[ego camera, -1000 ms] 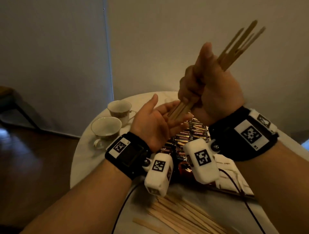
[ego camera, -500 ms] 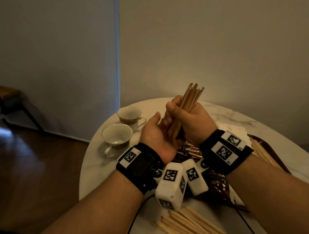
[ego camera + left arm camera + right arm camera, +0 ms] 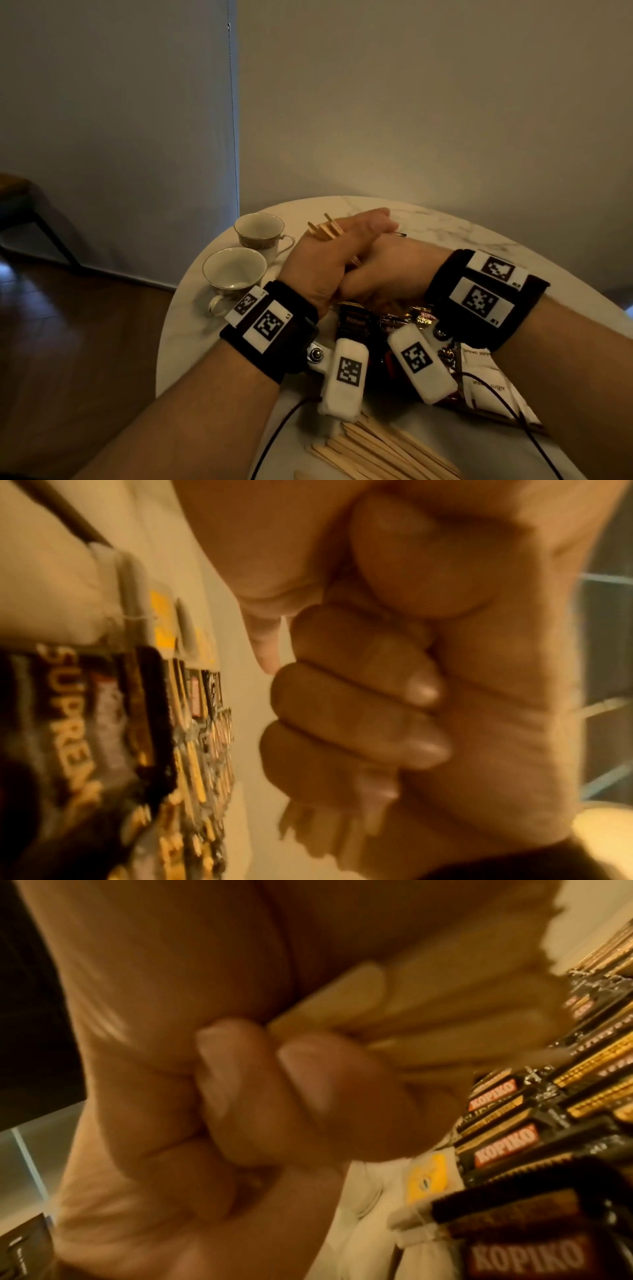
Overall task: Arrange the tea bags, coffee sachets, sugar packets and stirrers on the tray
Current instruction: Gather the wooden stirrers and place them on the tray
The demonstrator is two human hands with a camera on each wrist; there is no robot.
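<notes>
Together, both hands, left hand [image 3: 318,263] and right hand [image 3: 383,270], are clenching one bundle of stirrers [image 3: 325,229] above the coffee sachets [image 3: 394,318], its long axis pointing away toward the cups [image 3: 236,274]; neither hand is nearer.

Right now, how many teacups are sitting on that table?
2. One white gold-rimmed porcelain teacup stands near the round marble table's left edge; the second white teacup stands just behind it, farther from the person. The hands and wrist cameras could hide more.
</notes>
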